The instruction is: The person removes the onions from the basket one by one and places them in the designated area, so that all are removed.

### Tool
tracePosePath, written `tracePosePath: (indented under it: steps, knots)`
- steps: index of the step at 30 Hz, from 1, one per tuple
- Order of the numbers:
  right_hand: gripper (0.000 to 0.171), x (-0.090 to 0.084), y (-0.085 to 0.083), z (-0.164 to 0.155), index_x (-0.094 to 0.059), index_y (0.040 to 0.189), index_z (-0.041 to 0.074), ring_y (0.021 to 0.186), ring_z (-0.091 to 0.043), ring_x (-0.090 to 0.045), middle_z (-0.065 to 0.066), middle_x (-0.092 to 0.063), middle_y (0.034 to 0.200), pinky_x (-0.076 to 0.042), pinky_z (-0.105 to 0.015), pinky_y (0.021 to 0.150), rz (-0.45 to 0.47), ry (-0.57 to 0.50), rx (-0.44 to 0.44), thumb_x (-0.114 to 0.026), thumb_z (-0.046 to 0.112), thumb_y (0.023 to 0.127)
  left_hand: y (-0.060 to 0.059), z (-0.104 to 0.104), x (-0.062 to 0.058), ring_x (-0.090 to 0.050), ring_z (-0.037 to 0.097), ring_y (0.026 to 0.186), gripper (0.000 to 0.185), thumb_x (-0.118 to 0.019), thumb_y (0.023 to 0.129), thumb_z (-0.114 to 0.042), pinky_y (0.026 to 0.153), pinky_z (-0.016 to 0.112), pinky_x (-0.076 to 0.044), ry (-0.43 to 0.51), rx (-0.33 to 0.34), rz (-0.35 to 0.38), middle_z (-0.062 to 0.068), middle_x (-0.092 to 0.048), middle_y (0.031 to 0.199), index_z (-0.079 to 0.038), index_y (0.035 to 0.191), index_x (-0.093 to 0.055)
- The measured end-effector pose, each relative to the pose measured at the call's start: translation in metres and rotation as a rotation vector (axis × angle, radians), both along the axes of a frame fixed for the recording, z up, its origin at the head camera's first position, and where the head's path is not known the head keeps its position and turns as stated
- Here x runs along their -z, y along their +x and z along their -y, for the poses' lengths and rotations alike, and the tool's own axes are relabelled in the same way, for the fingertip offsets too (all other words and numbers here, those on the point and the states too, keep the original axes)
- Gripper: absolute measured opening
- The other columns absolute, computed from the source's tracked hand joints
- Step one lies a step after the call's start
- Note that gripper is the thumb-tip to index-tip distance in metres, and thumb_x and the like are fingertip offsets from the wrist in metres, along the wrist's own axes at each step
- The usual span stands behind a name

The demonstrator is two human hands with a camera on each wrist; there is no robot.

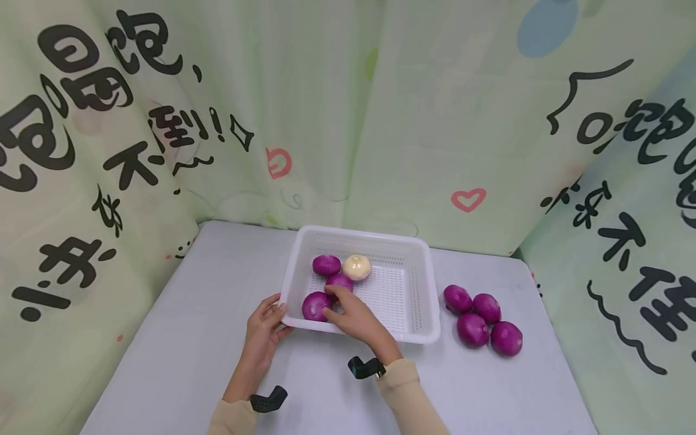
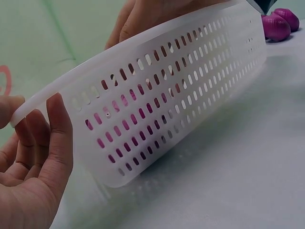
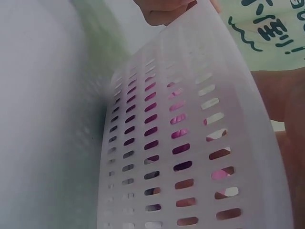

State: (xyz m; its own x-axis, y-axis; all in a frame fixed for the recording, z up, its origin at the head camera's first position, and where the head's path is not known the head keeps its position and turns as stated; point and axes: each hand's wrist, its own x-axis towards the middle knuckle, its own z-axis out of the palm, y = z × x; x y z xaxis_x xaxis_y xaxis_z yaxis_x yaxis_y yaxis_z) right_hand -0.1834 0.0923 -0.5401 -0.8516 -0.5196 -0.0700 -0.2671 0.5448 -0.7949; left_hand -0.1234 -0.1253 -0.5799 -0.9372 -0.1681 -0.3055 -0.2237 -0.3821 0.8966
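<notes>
Reaching over the near wall of the white perforated plastic basket (image 1: 418,290), the right hand (image 1: 353,314) lies on the round purple onion (image 1: 315,305) in the near-left corner, fingers spread loosely over it and touching rather than clasping. The left hand (image 1: 264,329) steadies the basket at that same corner, fingertips (image 2: 56,119) pressed flat against the slotted wall and the thumb at the rim; the fingers look straight, not wrapped round.

Two more purple onions (image 1: 326,264) and one pale yellowish onion (image 1: 357,267) sit in the basket's left half. I'd judge the near onion firm and fairly light, its papery skin smooth enough to slip, so a cupped grasp round its widest part would serve best. The basket seems thin, light and likely to slide.

Four purple onions (image 1: 483,320) cluster on the pale grey tabletop (image 1: 179,338), just right of the basket. Light green curtains with black lettering (image 1: 98,121) and small hearts close the table in on three sides.
</notes>
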Motion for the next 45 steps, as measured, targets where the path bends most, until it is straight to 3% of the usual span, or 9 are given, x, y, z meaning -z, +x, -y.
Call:
tracePosePath:
  steps: [6, 21, 38, 45]
  knots:
    - [0.058, 0.001, -0.002, 0.001, -0.047, 0.151, -0.003, 0.132, -0.036, -0.061, -0.021, -0.055, 0.152, -0.048, -0.053, 0.113, 0.005, 0.047, -0.04, -0.064, 0.02, 0.1, 0.0, -0.002, 0.0, -0.066, 0.012, 0.092, 0.047, -0.059, 0.106, -0.012, 0.079, 0.028, -0.061, -0.003, 0.001, 0.005, -0.004, -0.061, 0.1, -0.001, 0.149, -0.045]
    - [0.055, 0.002, -0.01, 0.011, -0.049, 0.152, 0.002, 0.145, -0.035, -0.051, -0.018, -0.054, 0.154, -0.039, -0.054, 0.122, 0.043, 0.102, -0.126, -0.062, 0.021, 0.102, 0.003, 0.0, -0.001, -0.067, 0.015, 0.096, 0.048, -0.059, 0.106, -0.013, 0.081, 0.027, -0.061, -0.007, 0.001, 0.011, -0.001, -0.061, 0.104, -0.001, 0.15, -0.044]
    - [0.057, 0.009, -0.02, 0.024, -0.049, 0.152, 0.004, 0.141, -0.035, -0.055, -0.017, -0.057, 0.152, -0.041, -0.053, 0.12, 0.066, 0.122, -0.133, -0.065, 0.023, 0.101, 0.003, -0.001, -0.003, -0.068, 0.016, 0.1, 0.047, -0.058, 0.107, -0.015, 0.082, 0.027, -0.062, -0.019, 0.008, 0.01, 0.0, -0.063, 0.109, -0.003, 0.15, -0.045]
    - [0.054, 0.01, -0.022, 0.03, -0.052, 0.149, 0.003, 0.138, -0.034, -0.058, -0.017, -0.061, 0.148, -0.044, -0.051, 0.118, 0.06, 0.142, -0.123, -0.066, 0.023, 0.101, 0.001, -0.002, -0.001, -0.068, 0.014, 0.096, 0.047, -0.058, 0.107, -0.013, 0.082, 0.028, -0.062, 0.002, -0.003, 0.014, -0.001, -0.063, 0.103, -0.001, 0.15, -0.044]
